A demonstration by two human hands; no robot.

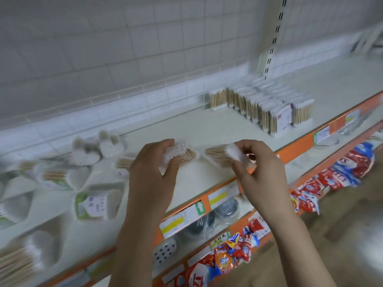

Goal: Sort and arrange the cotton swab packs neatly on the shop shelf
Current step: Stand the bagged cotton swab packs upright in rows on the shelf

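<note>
Gripping one clear wooden-stick swab pack (182,155) per hand (152,168), right hand (255,166) should place its pack (219,155) upright beside the standing row (267,108) at centre right.

In front of me a white wire-grid back panel (128,48) rises behind the white shelf (207,129), a slotted upright (274,38) at its right. Orange price rails (300,146) edge the shelves; below right, blurred, maybe brownish floor (342,235).
</note>
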